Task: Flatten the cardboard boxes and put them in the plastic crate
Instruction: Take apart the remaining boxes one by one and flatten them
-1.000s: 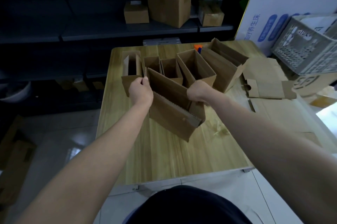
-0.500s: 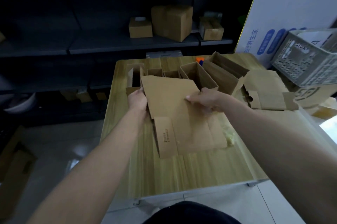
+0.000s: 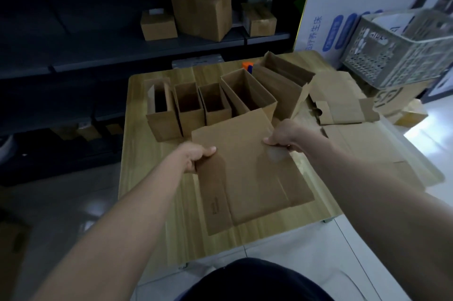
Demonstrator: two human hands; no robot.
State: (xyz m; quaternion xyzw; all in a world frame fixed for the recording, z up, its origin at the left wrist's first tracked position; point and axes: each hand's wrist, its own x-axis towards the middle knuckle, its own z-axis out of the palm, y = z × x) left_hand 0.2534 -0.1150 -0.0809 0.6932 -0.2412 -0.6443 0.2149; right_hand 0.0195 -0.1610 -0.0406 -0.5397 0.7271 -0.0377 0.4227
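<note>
The pale wooden surface (image 3: 152,215) has a flattened brown cardboard box (image 3: 245,178) over its middle. A grey perforated plastic crate (image 3: 392,55) sits beyond its far right corner, and a row of open brown cardboard boxes (image 3: 213,104) lines its far edge. The left hand (image 3: 196,156) and the right hand (image 3: 284,136) grip the flattened box's side edges.

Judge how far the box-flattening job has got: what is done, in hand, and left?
Done: one cardboard box is flattened; other flat cardboard lies at right. In hand: the left hand and right hand grip that box over the wooden table. Left: it must reach the plastic crate, and five open boxes stand unflattened behind it.
</note>
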